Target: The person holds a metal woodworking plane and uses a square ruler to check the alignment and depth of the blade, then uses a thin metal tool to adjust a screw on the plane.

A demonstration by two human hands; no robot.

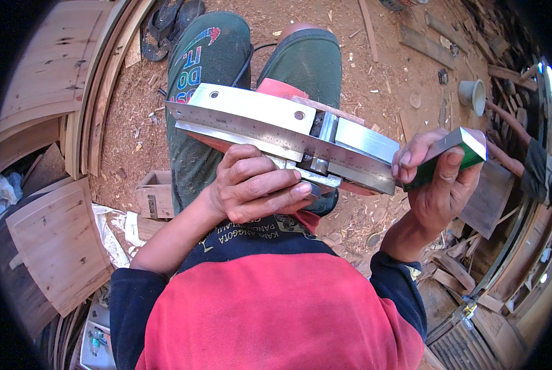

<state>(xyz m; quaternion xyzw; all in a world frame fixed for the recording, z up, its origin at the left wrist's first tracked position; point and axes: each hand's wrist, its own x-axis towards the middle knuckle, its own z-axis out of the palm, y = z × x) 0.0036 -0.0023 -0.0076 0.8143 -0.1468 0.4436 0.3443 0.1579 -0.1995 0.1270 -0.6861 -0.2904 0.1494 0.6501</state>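
An electric planer [365, 142] with an orange-red body lies across my thighs, its bright metal sole turned up and the cutter slot in view. My left hand [254, 185] is closed on the planer's near side, fingers curled at the metal part by the slot. Along the sole, the steel ruler blade of a try square [245, 128] stands on edge and spans the slot. My right hand [439, 176] grips the square's thick metal stock, green on one side, beyond the planer's right end. The palm side of my left hand is hidden.
Wood shavings and offcuts cover the ground [374, 228]. Wooden panels [57, 243] stand at the left, near a small wooden box [156, 194]. Dark sandals [165, 28] lie at the far left. At the right are a pale bucket [471, 97] and another person's bare limbs [510, 123].
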